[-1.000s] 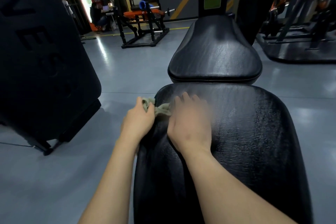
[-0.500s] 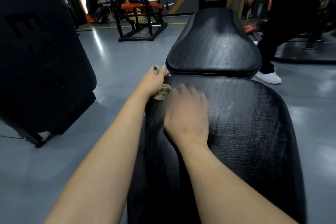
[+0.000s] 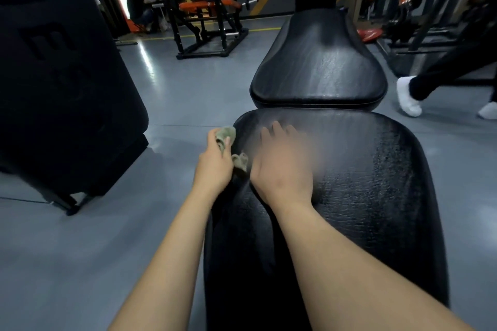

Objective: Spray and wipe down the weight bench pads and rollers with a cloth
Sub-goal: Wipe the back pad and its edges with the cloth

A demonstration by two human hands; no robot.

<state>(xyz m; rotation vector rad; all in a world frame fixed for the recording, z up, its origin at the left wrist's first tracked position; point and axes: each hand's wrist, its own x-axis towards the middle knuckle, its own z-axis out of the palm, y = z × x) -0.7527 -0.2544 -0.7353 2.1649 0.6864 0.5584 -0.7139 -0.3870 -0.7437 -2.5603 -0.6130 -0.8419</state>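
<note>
Black near pad (image 3: 376, 209) and far pad (image 3: 317, 62), two; one cloth (image 3: 227, 134).

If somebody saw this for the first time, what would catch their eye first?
First, the long glossy black textured vinyl bench pad filling the centre and lower right, with the right hand flat on it. At its left edge the left hand grips a crumpled grey-green cloth. Beyond lies a smaller black seat pad, and a passer-by's white shoe at far right.
</note>
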